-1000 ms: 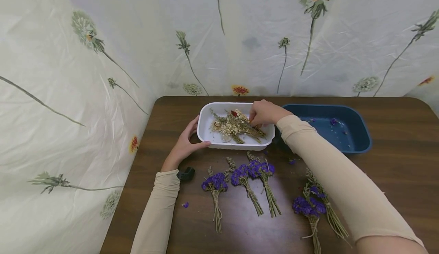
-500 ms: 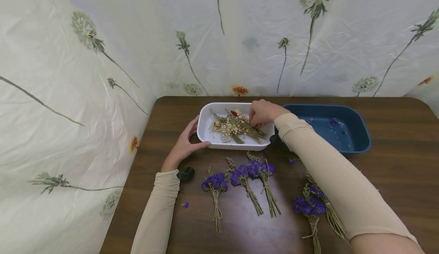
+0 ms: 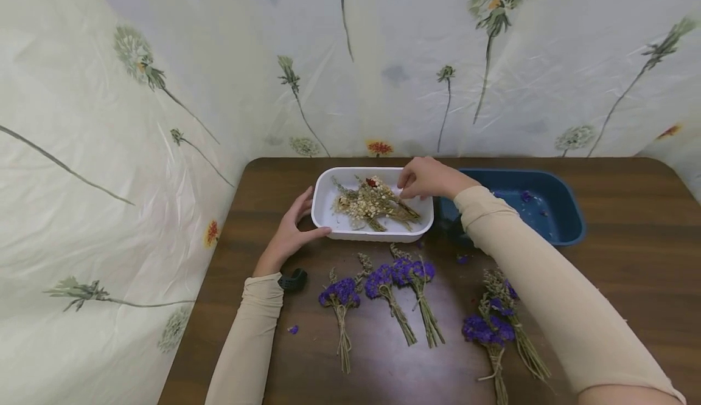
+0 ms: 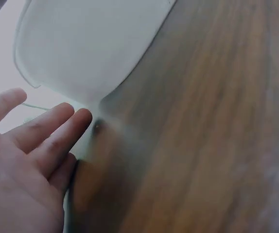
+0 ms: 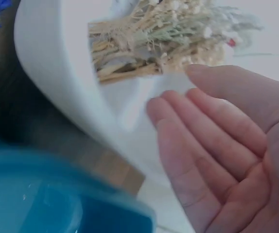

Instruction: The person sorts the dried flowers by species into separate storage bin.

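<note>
A white tray (image 3: 320, 210) stands on the table, with dried bouquets (image 3: 369, 201) of cream flowers, one red bloom and bound stems inside. My left hand (image 3: 287, 235) is at its left end, thumb by the front corner. In the left wrist view the fingers of the left hand (image 4: 32, 150) are extended beside the tray's outer wall. My right hand (image 3: 429, 178) is over the tray's right end, near the stems. The right wrist view shows the right hand (image 5: 217, 150) with relaxed fingers and nothing between thumb and fingertips, the stems (image 5: 125, 53) just beyond.
A blue tray (image 3: 575, 228) with scattered purple petals stands right of the white one, partly behind the right forearm. Purple bouquets (image 3: 341, 292) lie along the table's front, two more bouquets (image 3: 487, 332) further right. A dark wristband (image 3: 292, 280) is by the left wrist. A flowered curtain (image 3: 383, 58) hangs behind.
My right hand has loosened and risen slightly from the stems in the white tray. The head view has shifted a little. The left hand stays beside the tray.
</note>
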The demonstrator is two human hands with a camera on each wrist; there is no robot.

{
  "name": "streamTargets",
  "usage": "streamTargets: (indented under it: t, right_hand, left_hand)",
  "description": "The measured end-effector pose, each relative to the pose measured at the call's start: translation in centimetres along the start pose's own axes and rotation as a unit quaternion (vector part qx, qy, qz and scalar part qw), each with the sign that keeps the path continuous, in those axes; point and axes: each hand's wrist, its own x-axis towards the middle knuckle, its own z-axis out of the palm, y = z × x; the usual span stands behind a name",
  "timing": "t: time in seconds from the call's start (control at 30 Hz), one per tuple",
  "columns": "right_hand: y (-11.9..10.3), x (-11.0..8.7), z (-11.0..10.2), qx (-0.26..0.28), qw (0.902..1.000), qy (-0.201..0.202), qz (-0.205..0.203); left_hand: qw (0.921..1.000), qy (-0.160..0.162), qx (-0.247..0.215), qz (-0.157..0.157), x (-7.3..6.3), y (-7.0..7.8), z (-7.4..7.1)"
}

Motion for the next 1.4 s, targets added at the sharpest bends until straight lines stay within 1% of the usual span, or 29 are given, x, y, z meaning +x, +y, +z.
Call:
streamTargets:
  t: [0.07,0.13,0.23,0.33,0.4,0.43,0.5,0.6,0.73,0.83,0.9,0.97,1.03,1.1,1.27,1.3,1.4]
  right_hand:
    - [0.7,-0.6,-0.3,0.018,0.9996,0.018,-0.013]
    - [1.4,-1.4,-0.8,0.03,0.9985,0.043,-0.02]
    - [2.7,-3.0,-1.5,0.039,0.9953,0.084,-0.028]
    - [4.1,-4.8,-2.1,0.039,0.9917,0.118,-0.032]
    - [5.0,-6.1,-2.3,0.043,0.9896,0.134,-0.029]
    - [5.6,-6.7,-2.4,0.047,0.9884,0.142,-0.026]
    - [6.6,-8.0,-2.4,0.059,0.9856,0.158,-0.015]
    - [8.2,-10.3,-2.4,0.078,0.9797,0.184,-0.003]
    - [10.8,-13.4,-2.4,0.108,0.9666,0.233,-0.005]
    - [13.5,-15.7,-2.0,0.146,0.949,0.279,-0.016]
    - [15.4,-17.3,-1.5,0.177,0.934,0.31,-0.02]
    - [17.0,-18.4,-0.9,0.204,0.9194,0.335,-0.022]
    - [18.2,-19.2,-0.2,0.226,0.907,0.355,-0.021]
    - [19.2,-19.8,0.5,0.254,0.8959,0.364,-0.02]
    - [21.0,-20.6,2.2,0.348,0.864,0.363,-0.028]
    - [21.3,-20.7,2.6,0.357,0.8608,0.361,-0.024]
    - [22.0,-20.9,3.5,0.368,0.8574,0.36,-0.01]
  left_hand:
    - [0.9999,0.014,0.002,0.003,-0.1,0.2,-0.1]
    - [0.9993,0.035,0.007,0.013,-0.3,0.5,-0.2]
    - [0.9957,0.084,0.006,0.038,-0.5,1.1,-0.2]
    - [0.9882,0.142,0.004,0.058,-1.0,1.8,0.2]
    - [0.9831,0.174,-0.001,0.057,-1.7,2.4,0.4]
    - [0.9813,0.185,0.001,0.056,-2.1,2.7,0.5]
    - [0.9799,0.193,0.011,0.047,-3.2,3.2,0.7]
    - [0.9823,0.181,0.028,0.039,-5.0,3.9,1.0]
    - [0.987,0.149,0.047,0.037,-7.6,4.5,1.8]
    - [0.9913,0.116,0.058,0.023,-9.5,4.8,2.8]
    - [0.9931,0.093,0.071,0.005,-10.5,5.1,3.5]
    - [0.9934,0.078,0.082,-0.019,-11.5,5.4,4.2]
    - [0.992,0.073,0.095,-0.038,-12.4,5.7,4.8]
    - [0.9902,0.073,0.107,-0.053,-13.0,5.9,5.4]
    - [0.9829,0.063,0.155,-0.077,-14.3,6.4,6.7]
    - [0.9812,0.06,0.166,-0.079,-14.5,6.5,6.9]
    - [0.975,0.054,0.197,-0.086,-15.1,6.6,7.7]
